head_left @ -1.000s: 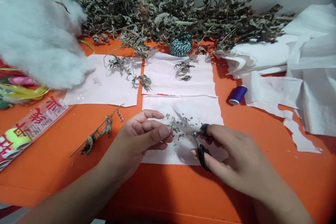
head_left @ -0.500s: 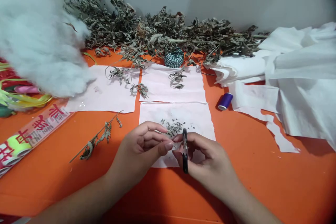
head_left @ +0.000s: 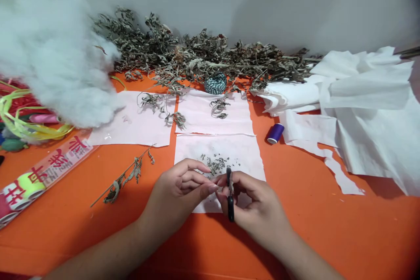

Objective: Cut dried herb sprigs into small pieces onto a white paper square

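– Why are you carrying the black-handled scissors edge-on in your right hand?
– You're hooking them over your fingers, probably to free your fingertips, which are meeting those of your left hand; whether that one is pinching anything, I can't tell.
– And the leaf bits?
– They're lying on the white sheet just beyond your fingers, the sheet likely catching them off the orange desk. They're looking small, dry and grey-green, clustering centrally and thinning outward.
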Tool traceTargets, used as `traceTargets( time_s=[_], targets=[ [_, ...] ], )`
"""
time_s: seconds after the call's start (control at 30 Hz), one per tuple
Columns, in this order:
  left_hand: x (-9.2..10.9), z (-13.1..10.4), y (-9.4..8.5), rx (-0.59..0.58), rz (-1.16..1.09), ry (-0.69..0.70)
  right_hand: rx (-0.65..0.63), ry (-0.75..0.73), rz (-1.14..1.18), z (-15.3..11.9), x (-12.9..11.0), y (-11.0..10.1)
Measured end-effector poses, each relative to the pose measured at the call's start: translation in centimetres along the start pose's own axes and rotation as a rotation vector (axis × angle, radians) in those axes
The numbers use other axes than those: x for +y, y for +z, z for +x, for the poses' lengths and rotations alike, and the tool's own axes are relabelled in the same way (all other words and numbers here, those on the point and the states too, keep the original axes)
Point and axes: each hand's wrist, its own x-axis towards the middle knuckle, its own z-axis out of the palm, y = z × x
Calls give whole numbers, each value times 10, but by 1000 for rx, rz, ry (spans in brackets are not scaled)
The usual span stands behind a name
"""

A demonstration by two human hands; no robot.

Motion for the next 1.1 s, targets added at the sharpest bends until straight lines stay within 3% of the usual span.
traceTargets(
  time_s=[0.5,0.67,0.8,0.93,1.1],
  targets=[
    [-1,2,-1,-83,-106,-83,-13,-2,62,-1,-3,0],
    [-2,3,-2,-70,-95,-35,72,32,145,-2,1,0],
    [-2,0,0,-68,-36,-9,68,137,340,-3,-2,0],
    [-2,-5,6,39,126,103,78,298,641,-1,-9,1],
    [3,-9,10,84,177,142,42,353,804,1,-11,-1]
  ],
)
